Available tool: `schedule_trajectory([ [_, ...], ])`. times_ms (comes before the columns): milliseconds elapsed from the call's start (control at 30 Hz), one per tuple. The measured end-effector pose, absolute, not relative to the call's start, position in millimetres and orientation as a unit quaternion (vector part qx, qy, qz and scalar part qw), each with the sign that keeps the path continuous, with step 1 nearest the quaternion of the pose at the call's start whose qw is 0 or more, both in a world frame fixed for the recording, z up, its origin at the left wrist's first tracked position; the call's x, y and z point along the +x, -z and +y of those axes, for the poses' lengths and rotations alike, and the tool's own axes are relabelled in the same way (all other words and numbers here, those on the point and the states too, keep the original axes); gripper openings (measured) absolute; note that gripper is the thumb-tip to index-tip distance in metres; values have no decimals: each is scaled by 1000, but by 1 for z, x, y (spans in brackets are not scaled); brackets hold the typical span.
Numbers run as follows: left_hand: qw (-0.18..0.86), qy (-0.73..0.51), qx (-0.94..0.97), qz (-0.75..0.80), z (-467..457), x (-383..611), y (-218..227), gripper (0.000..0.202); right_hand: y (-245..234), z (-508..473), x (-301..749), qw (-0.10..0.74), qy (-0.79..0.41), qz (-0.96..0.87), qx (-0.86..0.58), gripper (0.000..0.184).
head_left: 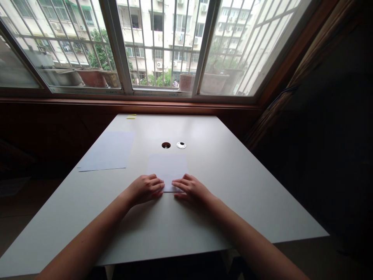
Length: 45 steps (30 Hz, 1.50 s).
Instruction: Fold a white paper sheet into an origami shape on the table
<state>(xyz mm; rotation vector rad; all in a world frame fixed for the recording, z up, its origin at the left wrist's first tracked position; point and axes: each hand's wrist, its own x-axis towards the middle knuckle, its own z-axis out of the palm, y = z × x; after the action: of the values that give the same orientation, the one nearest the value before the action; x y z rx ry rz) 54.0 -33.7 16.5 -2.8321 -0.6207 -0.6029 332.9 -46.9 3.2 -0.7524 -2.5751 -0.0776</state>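
A white sheet of paper [167, 167] lies flat in the middle of the white table, its near edge toward me. My left hand [149, 188] is at the left end of that edge, fingers bent together over the paper and thumb just in front. At the right end, my right hand [191, 188] mirrors it, with fingertips on the sheet and thumb below the edge. Both hands appear to pinch the paper's near edge. A short stretch of the edge shows between them. Parts of the lower corners are hidden under the fingers.
More white paper [107, 149] lies at the table's left side. Beyond my hands are a round cable hole [166, 145] and a loose round cover [181, 145]. A yellow strip [131, 116] sits at the far edge of the table [247, 194], below a barred window.
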Motion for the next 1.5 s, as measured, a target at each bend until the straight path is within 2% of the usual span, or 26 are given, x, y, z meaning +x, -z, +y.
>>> schedule_trajectory([
  [100,78,186,-955,-216,-34,52,-13,13,-1,-46,326,239,40,-936,-256,37],
  [233,85,193,-951,-224,-35,53,-11,12,2,-46,318,254,56,-931,-254,15],
  [300,88,199,-951,-221,-36,55,-12,12,1,-46,316,258,67,-929,-257,12],
  [800,132,280,-913,-265,-45,67,-14,21,-15,-47,292,289,101,-906,-293,14],
  [1500,129,287,-916,-247,-40,61,-6,23,-11,-48,312,269,99,-915,-285,7],
])
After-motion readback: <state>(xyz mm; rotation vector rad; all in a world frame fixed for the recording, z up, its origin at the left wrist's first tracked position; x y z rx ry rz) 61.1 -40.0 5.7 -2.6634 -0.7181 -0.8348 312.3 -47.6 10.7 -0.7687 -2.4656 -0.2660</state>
